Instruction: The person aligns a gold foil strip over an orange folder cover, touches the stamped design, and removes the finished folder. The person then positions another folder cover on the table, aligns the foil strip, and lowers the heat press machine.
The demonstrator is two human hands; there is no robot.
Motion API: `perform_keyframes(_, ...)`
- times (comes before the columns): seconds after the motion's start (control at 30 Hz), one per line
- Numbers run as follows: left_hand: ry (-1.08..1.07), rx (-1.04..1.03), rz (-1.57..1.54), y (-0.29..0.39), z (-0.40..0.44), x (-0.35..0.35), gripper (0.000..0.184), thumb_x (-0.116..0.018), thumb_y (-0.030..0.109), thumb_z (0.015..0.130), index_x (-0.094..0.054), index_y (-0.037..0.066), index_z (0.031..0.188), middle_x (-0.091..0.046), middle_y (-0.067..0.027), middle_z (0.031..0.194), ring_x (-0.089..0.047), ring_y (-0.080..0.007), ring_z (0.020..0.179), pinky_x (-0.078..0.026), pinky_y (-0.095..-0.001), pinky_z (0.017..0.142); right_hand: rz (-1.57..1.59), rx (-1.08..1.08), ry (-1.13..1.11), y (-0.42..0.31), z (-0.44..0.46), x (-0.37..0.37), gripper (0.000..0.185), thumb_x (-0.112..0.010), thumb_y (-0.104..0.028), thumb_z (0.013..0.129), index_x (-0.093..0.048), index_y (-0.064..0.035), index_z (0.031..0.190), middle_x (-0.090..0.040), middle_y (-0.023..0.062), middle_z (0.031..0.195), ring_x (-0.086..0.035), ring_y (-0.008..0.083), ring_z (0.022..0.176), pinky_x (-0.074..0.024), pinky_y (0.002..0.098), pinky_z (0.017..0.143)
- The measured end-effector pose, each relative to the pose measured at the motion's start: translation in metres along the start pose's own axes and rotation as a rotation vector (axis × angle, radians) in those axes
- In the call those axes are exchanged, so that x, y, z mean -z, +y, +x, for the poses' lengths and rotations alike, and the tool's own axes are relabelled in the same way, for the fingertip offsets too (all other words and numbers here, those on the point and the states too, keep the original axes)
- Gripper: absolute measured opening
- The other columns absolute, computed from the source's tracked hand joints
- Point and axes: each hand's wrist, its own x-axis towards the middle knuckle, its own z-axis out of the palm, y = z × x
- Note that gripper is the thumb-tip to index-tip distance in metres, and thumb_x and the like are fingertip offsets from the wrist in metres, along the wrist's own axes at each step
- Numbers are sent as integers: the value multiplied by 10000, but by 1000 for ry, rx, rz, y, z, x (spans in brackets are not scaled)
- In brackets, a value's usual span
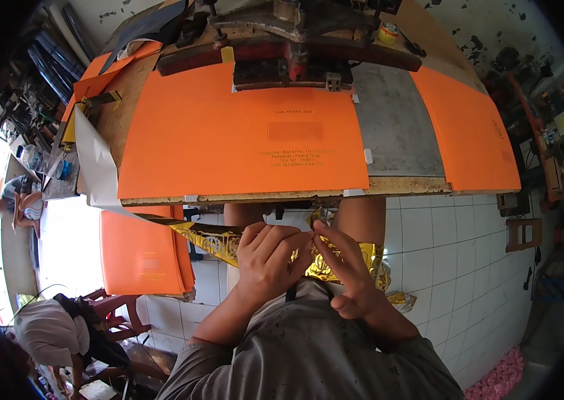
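Note:
A strip of gold foil [207,241] with cut-out patterns runs from the table's left edge down to my hands and bunches below them over my lap. My left hand [270,259] is closed on this strip, thumb and fingers pinched together. My right hand [350,270] is beside it, its fingers stretched out and the thumb apart. Its fingertips meet or nearly meet those of my left hand; whether they touch foil is hard to make out. Ahead, a large orange sheet [195,137] with printed text lies on the table under a heavy metal press [292,57].
A grey metal plate [395,127] separates the sheet from another orange stack [472,133]. More orange sheets [139,253] sit low at left, near white backing paper [99,160]. Another person [55,330] bends over at lower left. A small tin [388,33] stands by the press.

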Motion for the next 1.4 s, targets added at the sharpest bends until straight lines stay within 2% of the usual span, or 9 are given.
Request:
perform_keyframes(0.2, -26, 17, 29, -3, 0, 2, 208, -796, 91, 766, -662, 132, 920, -662, 11, 870, -660, -171, 736, -480, -348, 735, -60, 39, -13, 0, 3, -2, 967, -327, -701, 1060, -457, 154, 1493, -389, 299, 1604, -422, 431, 1468, -334, 505, 1206)
perform_keyframes(0.4, -28, 52, -10, -1, -2, 1, 194, -763, 89, 748, -635, 127, 888, -651, -2, 851, -658, -202, 742, -487, -355, 735, -34, 62, 32, 0, 3, -3, 861, -379, -653, 1071, -527, 96, 1470, -461, 251, 1569, -462, 397, 1445, -375, 496, 1178)
perform_keyframes(0.6, -60, 197, -264, -2, -12, 7, 163, -693, 52, 745, -610, 89, 880, -640, -35, 835, -643, -260, 751, -474, -383, 736, 13, 109, 25, 1, 4, -6, 751, -401, -603, 1085, -599, 33, 1430, -510, 220, 1530, -490, 390, 1428, -389, 504, 1165)
perform_keyframes(0.8, -189, 314, -500, -11, -31, 10, 106, -700, 77, 875, -597, 54, 865, -648, -80, 825, -622, -315, 741, -461, -392, 736, -3, 134, -6, 6, 3, -13, 654, -446, -529, 1094, -629, 16, 1405, -510, 218, 1529, -484, 391, 1435, -387, 510, 1167)
perform_keyframes(0.9, -219, 462, -495, -8, -38, 10, 152, -724, 113, 949, -611, 34, 886, -671, -81, 845, -656, -252, 767, -491, -365, 762, 4, 134, 23, 4, 4, -14, 648, -455, -518, 1093, -624, 20, 1414, -492, 222, 1552, -464, 390, 1453, -372, 511, 1182)
perform_keyframes(1.0, -186, 698, -802, -4, -42, 9, 148, -738, 109, 977, -631, 16, 934, -708, -74, 904, -681, -170, 823, -525, -318, 787, 6, 123, 24, 3, 2, -11, 660, -455, -520, 1093, -610, 21, 1437, -463, 227, 1583, -437, 390, 1475, -347, 509, 1201)
perform_keyframes(1.1, -95, 660, -948, -11, -53, -5, 133, -726, 105, 1009, -650, -3, 992, -722, -70, 958, -687, -124, 870, -548, -273, 809, 24, 119, 20, 1, 1, -10, 672, -454, -525, 1093, -597, 21, 1457, -440, 229, 1604, -418, 391, 1490, -329, 507, 1215)
perform_keyframes(1.2, -82, 846, -1245, -10, -57, -7, 118, -708, 99, 1024, -661, -9, 1022, -722, -71, 980, -694, -130, 862, -562, -274, 804, 34, 126, 40, -1, 1, -11, 667, -455, -520, 1093, -599, 19, 1458, -431, 229, 1612, -409, 389, 1498, -323, 509, 1218)
perform_keyframes(1.4, -170, 782, -1196, -15, -57, 0, 114, -692, 84, 1032, -680, -25, 1064, -730, -79, 974, -694, -122, 878, -569, -272, 822, 111, 111, 52, 9, -3, -15, 614, -463, -481, 1094, -621, 0, 1442, -437, 226, 1610, -398, 382, 1508, -317, 514, 1221)
